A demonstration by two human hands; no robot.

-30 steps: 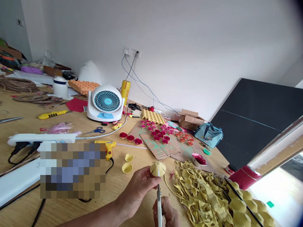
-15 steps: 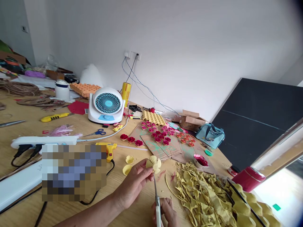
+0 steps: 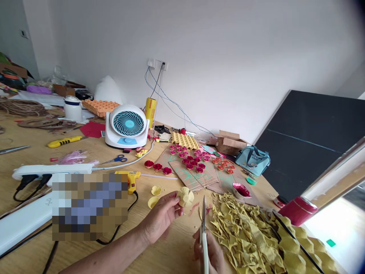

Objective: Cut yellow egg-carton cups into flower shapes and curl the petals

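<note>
Between the thumb and fingers of my left hand (image 3: 162, 215) is a pale yellow flower (image 3: 186, 196) cut from egg-carton pulp, its petals facing up. My right hand (image 3: 210, 249) grips white-handled scissors (image 3: 204, 236), their blades pointing up and away from me, a little right of the flower and apart from it. The blades look closed or nearly so. Left of the flower, a small yellow petalled cup (image 3: 156, 190) and a plain round yellow cup (image 3: 153, 202) sit on the table. Right of my right hand lies a heap of yellow carton scraps (image 3: 242, 236).
Dark red and pink flowers (image 3: 194, 164) rest on cardboard (image 3: 196, 179), with orange ones (image 3: 224, 165) beside them. A yellow glue gun (image 3: 131, 180), power strip (image 3: 54, 171), white-blue fan (image 3: 127, 127) and blue scissors (image 3: 119, 158) are leftward. A red can (image 3: 299, 210) stands right.
The scissors have come away from the flower, moving right with my right hand. My left hand still holds the flower, which is turned slightly.
</note>
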